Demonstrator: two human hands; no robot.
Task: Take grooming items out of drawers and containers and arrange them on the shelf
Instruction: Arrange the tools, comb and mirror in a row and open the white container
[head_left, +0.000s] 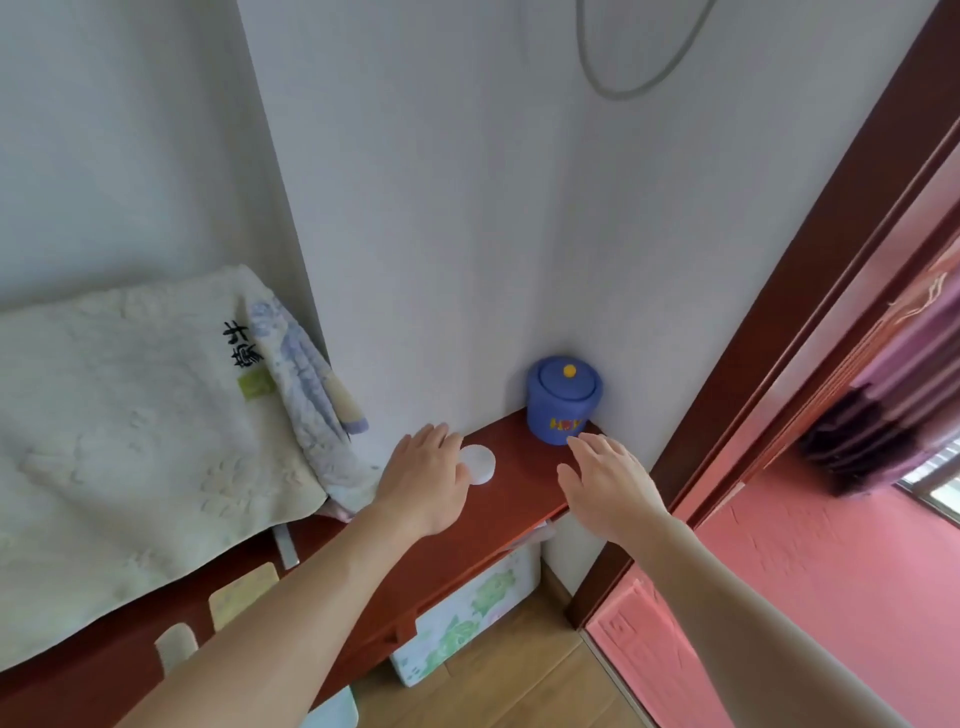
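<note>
looking down into a room corner. white wall (441, 208) fills the upper view; a grey cable (613, 88) loops on it near the top. cream fleece blanket (130, 415) covers the left side, with black stitched characters near its far right corner. a folded flowered cloth (306, 374) lies along the blanket's right edge. dark red door frame (779, 312) runs diagonally on the right, with a pink wall (831, 597) beyond it. red-brown shelf (519, 488) sits against the white wall, between blanket and door frame. flowered box (467, 618) stands on the wooden floor (519, 675) below the shelf's front edge.

both hands reach in from the bottom edge, arms bare.

left hand (426, 478): palm down over the shelf's left part, fingers straight, grip open, holding nothing. its thumb side overlaps the near-left edge of the white disc (482, 464); contact cannot be told.

right hand (608, 483): palm down, fingers straight and slightly spread, grip open, holding nothing. fingertips are just short of the blue jar (563, 410); touching or apart not clear.

blue jar: upright at the far right end of the shelf, in the wall corner. lid (563, 389) on, yellow knob (570, 370) on top. yellow-red lettering on the front, blurred.

white disc: flat on the shelf, left of the jar and apart from it.
</note>
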